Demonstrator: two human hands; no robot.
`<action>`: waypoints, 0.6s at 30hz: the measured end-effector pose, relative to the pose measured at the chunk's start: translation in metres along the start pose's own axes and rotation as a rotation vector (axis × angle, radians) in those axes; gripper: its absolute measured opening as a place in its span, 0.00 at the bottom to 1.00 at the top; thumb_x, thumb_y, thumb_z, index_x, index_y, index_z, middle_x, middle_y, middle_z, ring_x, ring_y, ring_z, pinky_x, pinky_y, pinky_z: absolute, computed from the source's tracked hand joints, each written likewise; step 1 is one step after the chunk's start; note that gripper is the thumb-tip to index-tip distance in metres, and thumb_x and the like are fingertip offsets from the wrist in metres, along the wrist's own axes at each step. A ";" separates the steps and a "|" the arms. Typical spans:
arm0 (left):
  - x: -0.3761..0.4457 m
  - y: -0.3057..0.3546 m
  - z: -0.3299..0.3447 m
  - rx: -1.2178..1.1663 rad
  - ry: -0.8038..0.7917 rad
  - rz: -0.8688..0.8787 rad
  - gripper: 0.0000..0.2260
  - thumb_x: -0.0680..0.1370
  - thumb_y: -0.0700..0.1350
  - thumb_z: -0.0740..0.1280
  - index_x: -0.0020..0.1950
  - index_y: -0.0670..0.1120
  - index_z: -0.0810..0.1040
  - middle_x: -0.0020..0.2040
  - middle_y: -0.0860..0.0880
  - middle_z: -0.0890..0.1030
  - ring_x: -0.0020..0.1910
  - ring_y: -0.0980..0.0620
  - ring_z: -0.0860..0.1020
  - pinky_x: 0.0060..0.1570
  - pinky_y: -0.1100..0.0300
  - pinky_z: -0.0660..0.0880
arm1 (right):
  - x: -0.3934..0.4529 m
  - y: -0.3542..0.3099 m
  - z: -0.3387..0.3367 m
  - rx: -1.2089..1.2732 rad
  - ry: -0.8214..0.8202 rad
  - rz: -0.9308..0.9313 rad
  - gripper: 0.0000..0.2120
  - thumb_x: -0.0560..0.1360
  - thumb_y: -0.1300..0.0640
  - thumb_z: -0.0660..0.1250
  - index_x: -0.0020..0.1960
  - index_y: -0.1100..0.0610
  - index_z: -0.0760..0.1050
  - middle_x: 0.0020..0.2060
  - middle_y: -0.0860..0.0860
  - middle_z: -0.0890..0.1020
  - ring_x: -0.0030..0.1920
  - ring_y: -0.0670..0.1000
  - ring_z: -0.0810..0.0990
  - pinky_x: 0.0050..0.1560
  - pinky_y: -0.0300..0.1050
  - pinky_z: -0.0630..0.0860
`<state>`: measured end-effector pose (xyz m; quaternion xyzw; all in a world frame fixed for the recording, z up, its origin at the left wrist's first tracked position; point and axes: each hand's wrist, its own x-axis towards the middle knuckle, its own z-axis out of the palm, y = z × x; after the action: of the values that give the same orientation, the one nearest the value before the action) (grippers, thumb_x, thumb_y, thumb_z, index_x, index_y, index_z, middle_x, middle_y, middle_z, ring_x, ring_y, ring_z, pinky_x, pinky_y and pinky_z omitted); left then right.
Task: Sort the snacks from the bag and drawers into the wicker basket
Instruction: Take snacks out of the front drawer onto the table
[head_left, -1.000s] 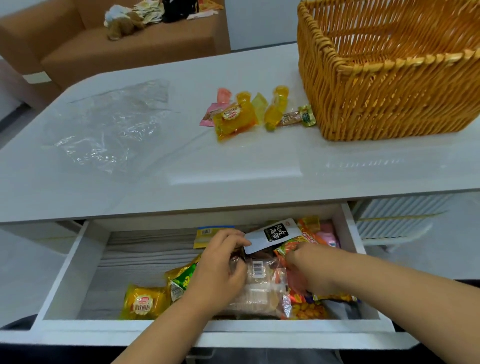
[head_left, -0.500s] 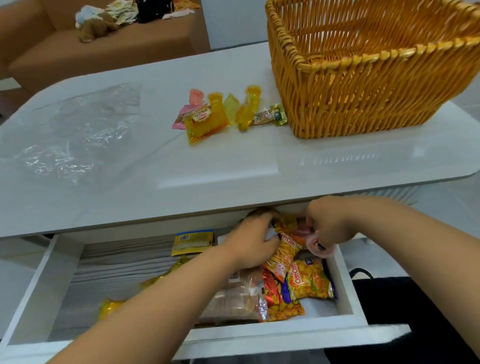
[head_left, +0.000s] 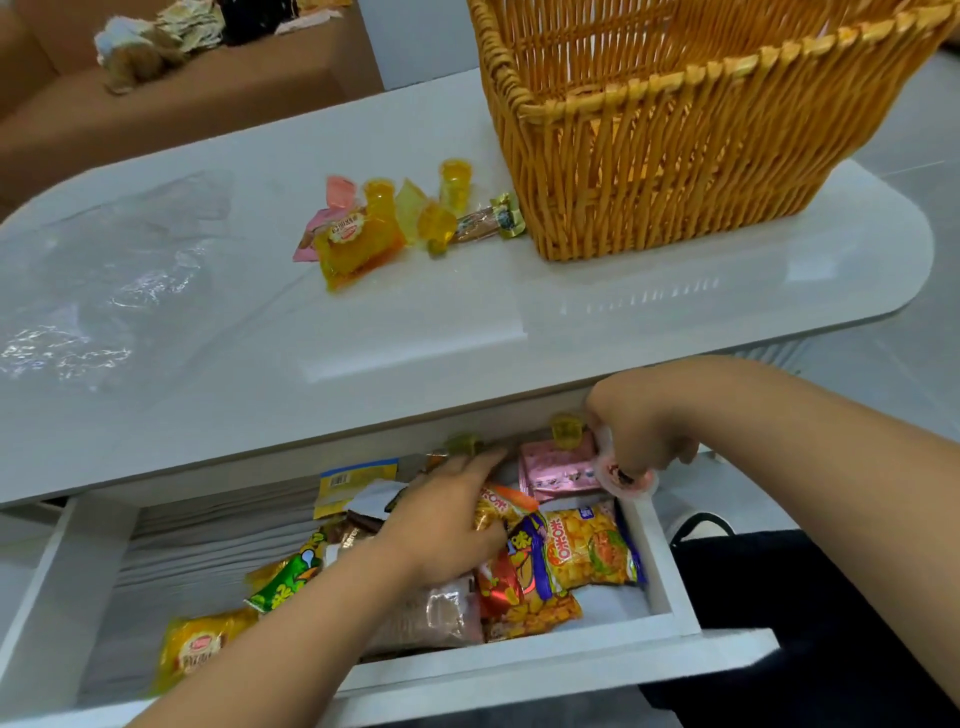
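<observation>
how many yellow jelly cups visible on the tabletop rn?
3, all in the snack cluster left of the wicker basket: one at the back, one behind the yellow pouch, one lying beside the brown candy bar. Others may be hidden under wrappers.

You face a glossy white table (head_left: 363, 332), brown sofa (head_left: 208, 104) behind, pale grey floor (head_left: 914, 130), white wall (head_left: 415, 36).

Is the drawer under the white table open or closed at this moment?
Open. The drawer is pulled out from under the table, its snack packets exposed, with both hands reaching inside.
</observation>
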<state>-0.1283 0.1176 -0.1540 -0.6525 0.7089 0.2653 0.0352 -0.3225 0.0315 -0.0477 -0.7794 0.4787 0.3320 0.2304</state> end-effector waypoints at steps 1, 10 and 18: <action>-0.006 -0.005 -0.002 0.013 -0.002 -0.015 0.33 0.73 0.56 0.65 0.77 0.57 0.59 0.72 0.49 0.67 0.68 0.47 0.70 0.66 0.54 0.69 | -0.001 0.000 -0.001 0.001 0.002 -0.007 0.21 0.75 0.63 0.66 0.68 0.60 0.71 0.37 0.53 0.76 0.26 0.47 0.73 0.19 0.32 0.68; -0.033 -0.030 -0.001 0.089 0.268 -0.321 0.26 0.72 0.62 0.58 0.67 0.55 0.74 0.60 0.47 0.77 0.59 0.46 0.75 0.56 0.55 0.73 | -0.010 -0.009 -0.006 -0.015 -0.004 -0.036 0.18 0.76 0.65 0.64 0.65 0.62 0.71 0.35 0.53 0.72 0.26 0.48 0.74 0.23 0.36 0.71; 0.019 0.012 -0.009 0.186 0.268 -0.192 0.15 0.80 0.56 0.57 0.55 0.48 0.76 0.48 0.47 0.80 0.46 0.46 0.79 0.45 0.55 0.75 | -0.012 -0.021 -0.004 -0.085 -0.052 -0.040 0.18 0.79 0.65 0.60 0.68 0.66 0.67 0.35 0.54 0.71 0.29 0.50 0.74 0.23 0.36 0.71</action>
<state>-0.1395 0.0966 -0.1501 -0.7405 0.6633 0.1049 0.0257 -0.3067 0.0453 -0.0350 -0.7889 0.4424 0.3678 0.2159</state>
